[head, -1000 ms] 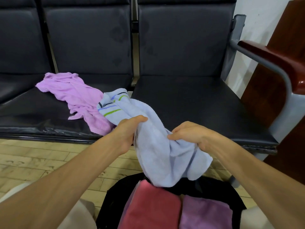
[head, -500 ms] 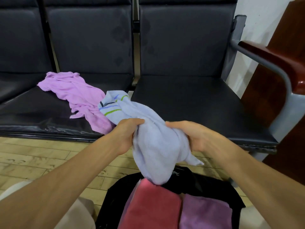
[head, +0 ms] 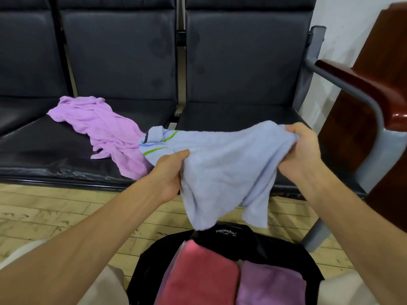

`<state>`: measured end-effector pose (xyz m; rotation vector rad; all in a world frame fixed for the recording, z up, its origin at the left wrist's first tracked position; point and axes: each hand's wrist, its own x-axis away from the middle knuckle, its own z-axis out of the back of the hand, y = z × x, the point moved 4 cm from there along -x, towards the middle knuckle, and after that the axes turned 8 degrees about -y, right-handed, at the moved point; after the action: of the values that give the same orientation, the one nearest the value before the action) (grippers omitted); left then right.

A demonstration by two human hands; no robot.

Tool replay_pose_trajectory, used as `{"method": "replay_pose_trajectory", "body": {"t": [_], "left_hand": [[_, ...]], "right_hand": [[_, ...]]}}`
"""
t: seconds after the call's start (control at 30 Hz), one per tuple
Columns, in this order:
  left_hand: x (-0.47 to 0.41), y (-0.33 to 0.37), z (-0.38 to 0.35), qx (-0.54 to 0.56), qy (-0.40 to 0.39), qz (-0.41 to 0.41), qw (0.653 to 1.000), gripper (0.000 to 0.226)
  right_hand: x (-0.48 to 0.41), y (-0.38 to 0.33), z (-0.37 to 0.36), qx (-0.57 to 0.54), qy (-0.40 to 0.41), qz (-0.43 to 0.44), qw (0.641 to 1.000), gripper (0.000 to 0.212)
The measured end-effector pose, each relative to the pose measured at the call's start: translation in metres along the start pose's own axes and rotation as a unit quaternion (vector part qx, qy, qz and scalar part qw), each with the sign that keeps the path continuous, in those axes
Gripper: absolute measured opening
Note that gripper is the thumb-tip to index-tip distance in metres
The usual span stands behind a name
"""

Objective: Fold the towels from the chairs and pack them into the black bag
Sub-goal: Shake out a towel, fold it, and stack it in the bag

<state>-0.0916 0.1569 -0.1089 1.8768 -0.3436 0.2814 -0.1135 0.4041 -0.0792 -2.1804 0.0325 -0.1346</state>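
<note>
Head view: I see the pale blue striped terry towel point(head: 222, 170) stretched mid-frame above the black fabric bag point(head: 264, 243).
Left hand point(head: 169, 175): fingers curled, bunching its left edge.
Right hand point(head: 301, 150): fingers clenched on the right edge.
Handling: soft, light, floppy; I judge the corners the best hold.
Waiting: crumpled lilac towel point(head: 99, 126), centre left.

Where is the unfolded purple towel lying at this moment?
In the head view, the unfolded purple towel lies crumpled on the black chair seat, left of centre, its near end beside the striped end of the light blue towel.
</note>
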Motion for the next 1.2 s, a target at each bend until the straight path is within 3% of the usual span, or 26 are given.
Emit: {"method": "replay_pose_trajectory", "body": {"t": [0.07, 0.2, 0.27, 0.33, 0.4, 0.47, 0.57, 0.67, 0.7, 0.73, 0.8, 0.87, 0.97, 1.07, 1.2], "left_hand": [[0.0, 0.0, -0.001, 0.011, 0.012, 0.003, 1.0, 0.023], [-0.002, -0.002, -0.001, 0.028, 0.055, -0.005, 0.998, 0.022], [-0.002, -0.002, 0.0, 0.034, 0.079, -0.008, 0.996, 0.02], [-0.001, 0.0, 0.0, 0.013, 0.09, -0.015, 0.996, 0.026], [0.001, 0.002, 0.0, -0.013, 0.083, -0.018, 0.996, 0.027], [0.001, 0.004, 0.003, -0.025, 0.078, -0.019, 0.996, 0.021], [0.001, 0.005, 0.007, -0.047, 0.076, -0.018, 0.996, 0.014], [0.0, 0.004, 0.01, -0.06, 0.07, -0.014, 0.996, 0.029], [0.0, 0.003, 0.01, -0.065, 0.062, -0.014, 0.996, 0.031], [0.0, 0.003, 0.009, -0.077, 0.056, -0.013, 0.995, 0.031], [0.0, 0.003, 0.007, -0.11, 0.045, -0.009, 0.993, 0.029], [0.0, 0.002, 0.006, -0.129, 0.044, -0.007, 0.991, 0.028], [-0.003, 0.002, 0.004, -0.131, 0.044, -0.018, 0.99, 0.027], [-0.001, 0.004, -0.002, -0.123, 0.02, -0.042, 0.991, 0.017], [-0.001, 0.002, -0.002, -0.131, 0.004, -0.045, 0.99, 0.023]], "right_hand": [[-0.004, 0.008, 0.007, 0.077, 0.022, -0.041, 0.996, 0.008], [0.004, 0.028, 0.008, 0.174, -0.02, -0.178, 0.968, 0.018], [0.008, 0.031, 0.006, 0.226, -0.042, -0.186, 0.955, 0.01], [0.007, 0.032, 0.004, 0.304, -0.044, -0.165, 0.937, 0.025], [0.011, 0.03, 0.001, 0.409, -0.03, -0.161, 0.898, 0.026], [0.013, 0.028, 0.003, 0.527, -0.022, -0.179, 0.831, 0.027], [0.013, 0.032, 0.006, 0.629, -0.041, -0.205, 0.749, 0.053], [0.018, 0.038, -0.002, 0.67, -0.11, -0.221, 0.7, 0.041], [0.02, 0.04, -0.007, 0.657, -0.146, -0.216, 0.708, 0.035], [0.021, 0.042, -0.011, 0.619, -0.174, -0.207, 0.738, 0.032], [0.021, 0.042, -0.015, 0.493, -0.183, -0.196, 0.828, 0.021], [0.017, 0.036, -0.015, 0.403, -0.128, -0.161, 0.892, 0.014], [0.008, 0.014, -0.008, 0.211, 0.043, -0.071, 0.974, 0.015], [0.0, -0.008, 0.008, 0.129, 0.151, -0.013, 0.98, 0.017], [-0.003, -0.004, 0.023, 0.13, 0.181, 0.008, 0.975, 0.012]]}}
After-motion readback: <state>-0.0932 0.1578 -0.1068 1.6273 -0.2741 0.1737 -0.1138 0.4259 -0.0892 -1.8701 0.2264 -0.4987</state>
